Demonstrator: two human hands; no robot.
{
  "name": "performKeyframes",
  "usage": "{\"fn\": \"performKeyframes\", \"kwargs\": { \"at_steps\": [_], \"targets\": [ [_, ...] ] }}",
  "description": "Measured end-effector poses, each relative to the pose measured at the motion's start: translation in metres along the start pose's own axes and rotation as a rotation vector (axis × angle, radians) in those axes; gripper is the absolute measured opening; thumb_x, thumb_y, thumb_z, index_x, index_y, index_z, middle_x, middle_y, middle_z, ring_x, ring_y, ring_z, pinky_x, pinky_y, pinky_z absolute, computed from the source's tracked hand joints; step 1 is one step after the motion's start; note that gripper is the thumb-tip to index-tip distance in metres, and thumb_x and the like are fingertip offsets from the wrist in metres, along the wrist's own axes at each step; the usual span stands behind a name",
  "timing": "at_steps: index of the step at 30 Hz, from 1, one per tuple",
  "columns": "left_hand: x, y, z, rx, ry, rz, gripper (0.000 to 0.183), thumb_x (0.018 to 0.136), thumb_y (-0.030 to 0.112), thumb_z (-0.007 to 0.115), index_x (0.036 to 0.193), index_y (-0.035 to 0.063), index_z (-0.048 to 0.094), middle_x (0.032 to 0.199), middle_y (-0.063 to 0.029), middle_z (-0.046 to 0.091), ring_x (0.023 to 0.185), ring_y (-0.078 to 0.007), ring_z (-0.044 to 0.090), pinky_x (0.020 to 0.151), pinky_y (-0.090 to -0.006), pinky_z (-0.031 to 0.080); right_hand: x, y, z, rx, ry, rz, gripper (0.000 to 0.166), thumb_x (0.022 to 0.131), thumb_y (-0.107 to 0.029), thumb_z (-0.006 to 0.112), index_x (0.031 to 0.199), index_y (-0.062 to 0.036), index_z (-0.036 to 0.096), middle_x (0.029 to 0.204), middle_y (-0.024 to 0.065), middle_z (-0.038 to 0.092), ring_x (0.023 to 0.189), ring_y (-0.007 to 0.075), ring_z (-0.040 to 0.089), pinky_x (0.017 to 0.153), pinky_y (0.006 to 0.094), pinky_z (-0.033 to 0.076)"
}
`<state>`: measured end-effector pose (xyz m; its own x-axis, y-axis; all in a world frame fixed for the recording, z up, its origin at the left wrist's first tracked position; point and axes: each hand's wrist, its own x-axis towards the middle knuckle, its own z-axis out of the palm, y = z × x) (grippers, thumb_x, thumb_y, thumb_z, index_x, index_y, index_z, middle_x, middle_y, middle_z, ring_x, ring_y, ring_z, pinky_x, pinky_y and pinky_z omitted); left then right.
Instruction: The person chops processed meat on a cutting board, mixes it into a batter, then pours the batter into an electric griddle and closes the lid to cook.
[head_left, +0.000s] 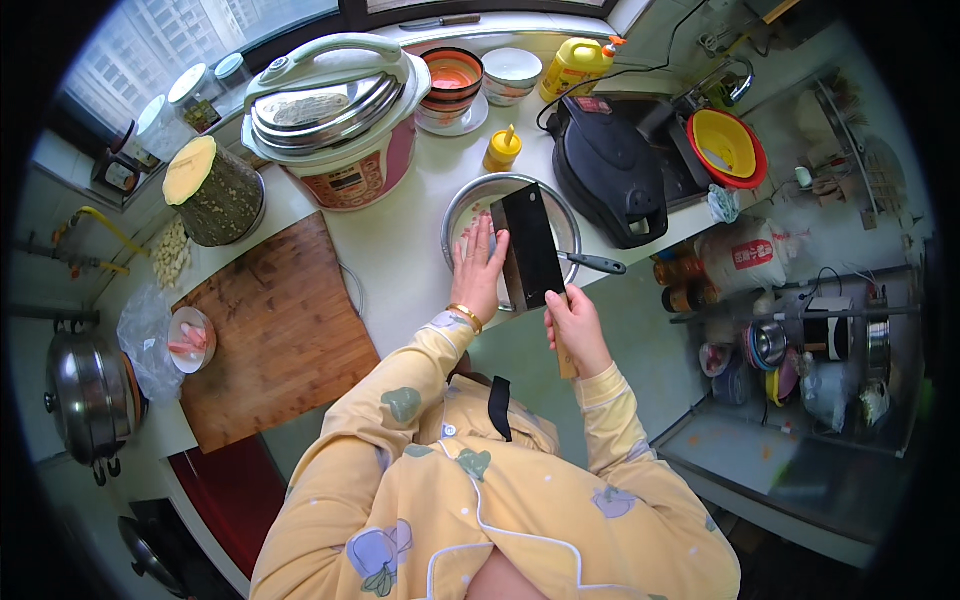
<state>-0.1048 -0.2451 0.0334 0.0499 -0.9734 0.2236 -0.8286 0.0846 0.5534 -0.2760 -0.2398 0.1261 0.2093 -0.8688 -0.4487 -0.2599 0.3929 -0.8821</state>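
Note:
My right hand (576, 330) grips the wooden handle of a cleaver (529, 247), whose broad dark blade is raised over a steel basin (451, 217). Beside the blade's left edge is my left hand (480, 270), its fingers spread over the basin and touching or almost touching the blade. Small pinkish pieces show in the basin past my fingertips. A utensil with a grey handle (598, 263) leans out over the basin's right rim. To the left lies a wooden cutting board (277, 322), with a small bowl of pink pieces (192, 341) at its left edge.
An electric pressure cooker (352, 157), stacked bowls (451, 82) and a yellow squeeze bottle (502, 151) stand behind. A black electric appliance (611, 172) lies right of the basin, by the sink. A cut log (217, 195) and peeled garlic cloves (172, 253) are at the back left.

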Motion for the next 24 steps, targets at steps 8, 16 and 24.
{"fn": "performKeyframes", "kwargs": {
  "at_steps": [8,16,24],
  "targets": [
    [-0.003,0.009,0.020,0.264,-0.049,-0.117,0.063,0.074,-0.003,0.052,0.135,0.0009,0.040,0.155,-0.0159,0.008,0.144,-0.0303,0.006,0.110,-0.0561,0.009,0.009,-0.002,-0.022,0.003,-0.025,0.005,0.020,0.094,-0.024,0.053,0.083,-0.0084,0.047,0.063,0.0002,0.050,0.046,0.0070,0.047,0.038,0.0218,0.040],
    [0.000,-0.002,0.020,-0.262,0.074,-0.084,0.061,0.075,-0.002,0.050,0.135,0.0030,0.042,0.151,-0.0171,0.022,0.141,-0.0323,0.019,0.112,-0.0469,0.018,-0.007,-0.008,-0.015,0.044,0.044,-0.047,0.018,0.093,-0.022,0.055,0.084,-0.0082,0.049,0.063,-0.0005,0.050,0.047,0.0065,0.047,0.039,0.0216,0.041],
    [0.018,-0.043,-0.052,-2.539,0.236,-0.564,0.049,0.097,0.023,0.031,0.134,-0.0085,0.034,0.143,-0.0226,0.034,0.134,-0.0315,0.033,0.113,-0.0448,0.026,-0.028,0.003,-0.005,-0.351,0.330,-0.303,0.027,0.084,-0.022,0.065,0.100,-0.0006,0.059,0.078,0.0165,0.063,0.067,0.0316,0.061,0.063,0.0392,0.048]
  ]
}}
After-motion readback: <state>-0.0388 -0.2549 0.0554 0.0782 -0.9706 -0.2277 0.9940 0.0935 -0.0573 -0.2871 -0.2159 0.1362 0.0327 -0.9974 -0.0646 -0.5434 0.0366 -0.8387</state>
